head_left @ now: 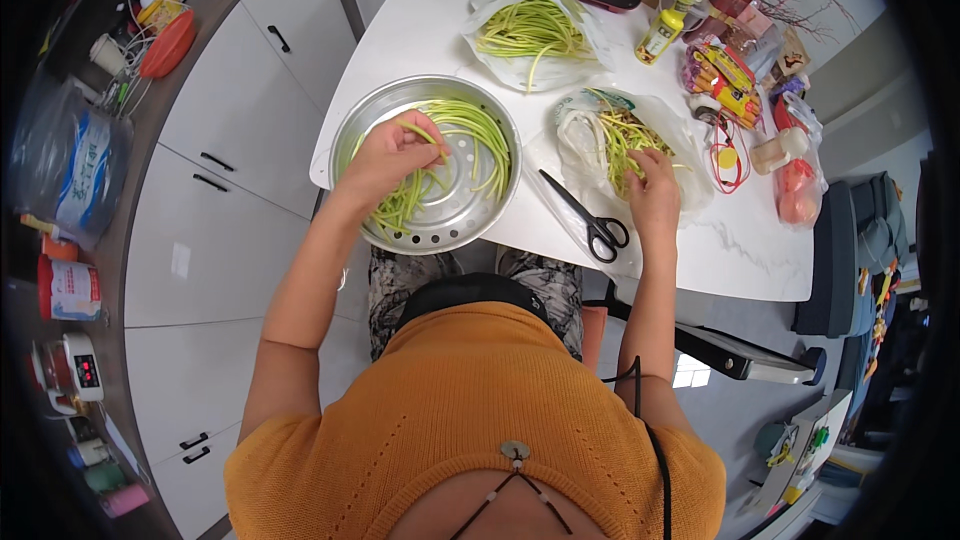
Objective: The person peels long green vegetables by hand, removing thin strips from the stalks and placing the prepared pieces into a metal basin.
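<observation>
Head view, single frame. Left hand (392,152) sits inside the round perforated metal steamer tray (372,120), fingers (425,130) curled and pinching one green stalk from the pile of garlic scapes (470,130) lying in it. Tray rests on the near left corner of the white desk (740,250), overhanging the edge slightly.

Right hand (653,192) is on the open plastic bag (580,140) just right of the tray, fingers (640,160) bent down into the trimmed stalk pieces (625,135) in it; can't tell whether they grip anything. Black-handled scissors (590,218) lie closed on the desk between tray and right hand, touching neither.

Second clear bag of green stalks (530,32) lies further back, apart from both hands. Yellow bottle (664,28), snack packets (722,75) and a red-and-yellow cable (728,155) clutter the far right of the desk. White cabinets (230,190) stand left of the desk.
</observation>
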Available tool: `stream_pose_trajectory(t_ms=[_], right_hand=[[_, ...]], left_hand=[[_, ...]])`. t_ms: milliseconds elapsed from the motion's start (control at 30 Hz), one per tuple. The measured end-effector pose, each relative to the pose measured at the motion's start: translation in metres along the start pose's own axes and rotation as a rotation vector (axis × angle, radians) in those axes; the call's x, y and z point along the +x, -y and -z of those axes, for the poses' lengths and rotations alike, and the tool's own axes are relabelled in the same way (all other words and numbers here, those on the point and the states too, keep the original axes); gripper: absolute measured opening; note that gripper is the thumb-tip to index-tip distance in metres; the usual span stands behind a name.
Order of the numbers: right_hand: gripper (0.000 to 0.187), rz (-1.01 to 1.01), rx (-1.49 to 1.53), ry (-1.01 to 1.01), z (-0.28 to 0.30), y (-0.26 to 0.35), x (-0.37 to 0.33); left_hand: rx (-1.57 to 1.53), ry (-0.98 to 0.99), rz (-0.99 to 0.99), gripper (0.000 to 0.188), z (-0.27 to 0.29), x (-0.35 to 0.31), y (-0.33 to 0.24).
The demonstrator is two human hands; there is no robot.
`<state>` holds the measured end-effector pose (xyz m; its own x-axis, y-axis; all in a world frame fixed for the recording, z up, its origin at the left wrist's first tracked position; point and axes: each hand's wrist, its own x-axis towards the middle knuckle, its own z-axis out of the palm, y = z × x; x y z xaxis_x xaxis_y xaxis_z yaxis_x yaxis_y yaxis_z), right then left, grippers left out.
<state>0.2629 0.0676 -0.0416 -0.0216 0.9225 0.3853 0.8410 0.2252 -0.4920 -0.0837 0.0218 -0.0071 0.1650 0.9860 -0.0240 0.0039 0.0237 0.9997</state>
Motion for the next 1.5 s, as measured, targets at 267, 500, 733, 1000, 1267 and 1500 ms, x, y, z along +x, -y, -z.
stream_pose_trajectory(t_ms=[267, 500, 733, 1000, 1267, 1500], right_hand=[[0.023, 0.009, 0.171, 0.01, -0.006, 0.019, 0.005], [0.018, 0.072, 0.322, -0.006, -0.008, 0.019, 0.004], [0.017, -0.02, 0.402, 0.068, -0.011, 0.025, 0.0], [0.016, -0.026, 0.445, 0.068, -0.012, 0.023, -0.005], [0.014, -0.143, 0.703, 0.318, -0.016, 0.06, -0.014], [0.023, -0.164, 1.148, 0.663, -0.01, 0.089, -0.012]], left_hand=[[1.499, 0.195, -0.404, 0.014, 0.009, 0.003, 0.015], [1.407, 0.152, -0.37, 0.016, -0.011, 0.048, 0.019], [1.479, 0.13, -0.277, 0.014, -0.017, 0.085, 0.061], [1.415, -0.002, -0.376, 0.013, -0.013, 0.07, 0.045], [1.026, -0.337, -0.447, 0.01, -0.018, 0.029, -0.017], [0.91, -0.419, -0.492, 0.01, -0.027, 0.013, -0.034]])
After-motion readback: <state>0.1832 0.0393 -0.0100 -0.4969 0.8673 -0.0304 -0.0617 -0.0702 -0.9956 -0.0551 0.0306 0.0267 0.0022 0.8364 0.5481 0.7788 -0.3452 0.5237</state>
